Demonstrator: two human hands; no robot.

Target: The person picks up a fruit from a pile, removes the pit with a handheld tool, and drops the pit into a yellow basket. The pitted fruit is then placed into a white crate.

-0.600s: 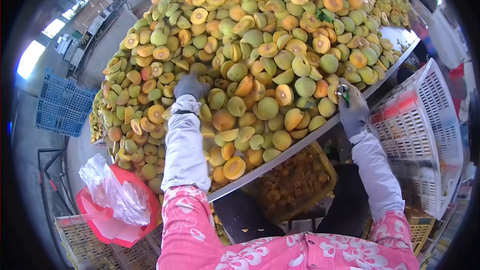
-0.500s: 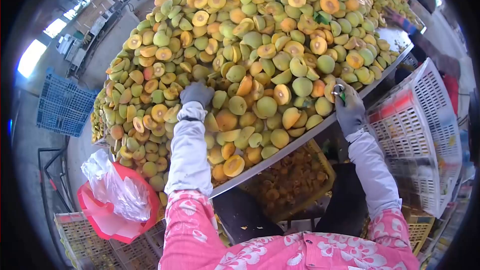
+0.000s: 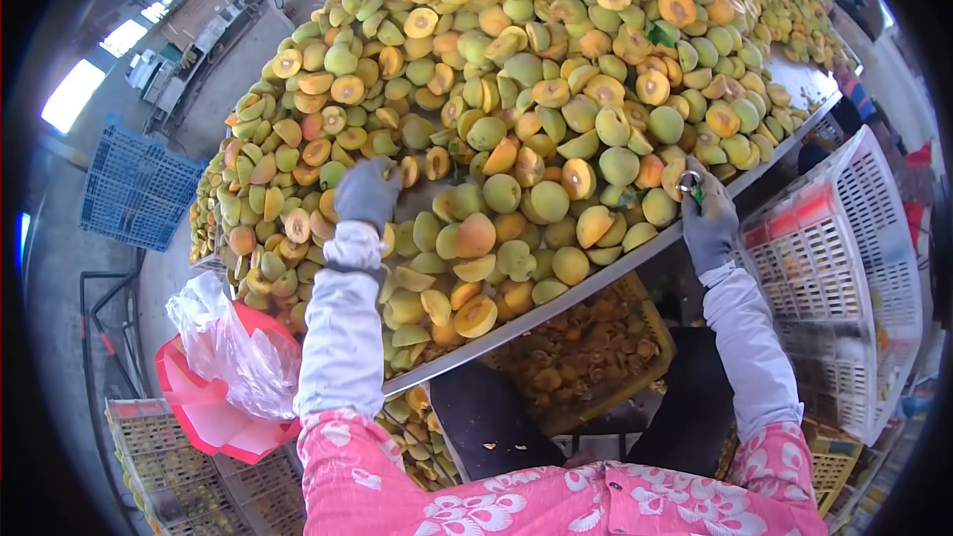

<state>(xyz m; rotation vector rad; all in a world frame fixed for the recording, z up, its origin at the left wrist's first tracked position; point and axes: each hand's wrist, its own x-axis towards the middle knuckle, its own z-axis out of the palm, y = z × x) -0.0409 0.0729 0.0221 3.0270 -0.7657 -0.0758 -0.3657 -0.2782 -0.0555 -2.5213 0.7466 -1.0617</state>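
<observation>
A big heap of green-yellow apricots [image 3: 476,236], many cut in half with orange flesh showing, covers the metal-edged table [image 3: 556,315]. My left hand [image 3: 365,195], in a grey glove, reaches down into the left part of the heap, fingertips right at a halved apricot [image 3: 409,172]; its fingers are mostly hidden. At the table's right edge my right hand [image 3: 711,228], also gloved, is closed on a small metal ring tool [image 3: 688,182] with a green part. Its fingers are beside an apricot [image 3: 659,207] in the heap.
Below the table, between my legs, sits a yellow crate [image 3: 650,367] of fruit pieces. White crates [image 3: 804,268] stand on the right, a red bag with clear plastic [image 3: 223,367] at the left. A blue crate [image 3: 139,184] is farther left. Another person's arm [image 3: 862,94] shows at far right.
My left hand has moved left and slightly nearer me. Apricots near it have shifted, and a bare patch of table shows. My right hand keeps the ring tool at the edge. The view has shifted slightly.
</observation>
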